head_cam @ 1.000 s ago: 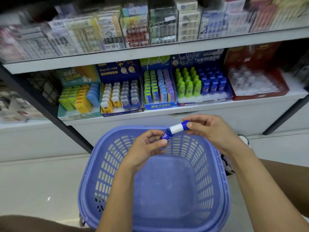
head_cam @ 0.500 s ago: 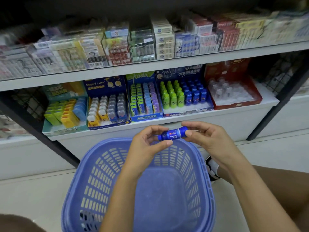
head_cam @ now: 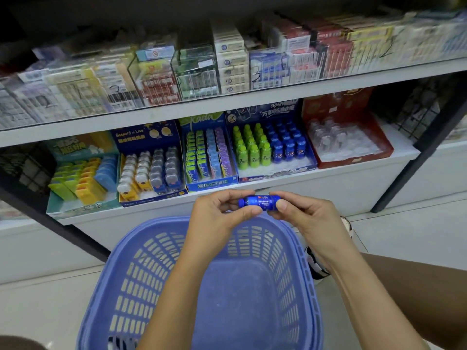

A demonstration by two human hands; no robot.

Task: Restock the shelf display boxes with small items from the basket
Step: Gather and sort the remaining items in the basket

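Above the slatted lavender plastic basket [head_cam: 177,286], a small glossy blue bottle-shaped eraser [head_cam: 260,202] lies sideways, pinched at its ends by the left hand [head_cam: 217,218] fingers and right hand [head_cam: 305,218] fingers.

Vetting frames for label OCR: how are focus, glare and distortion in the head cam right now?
Head view: the small blue bottle, pinched between left hand and right hand, is fairly sharp, label print too small to read; lower-shelf display boxes clear; upper-shelf packs soft and hazy behind clear fronts; shelf edge bows from wide-angle distortion; top of frame dark.
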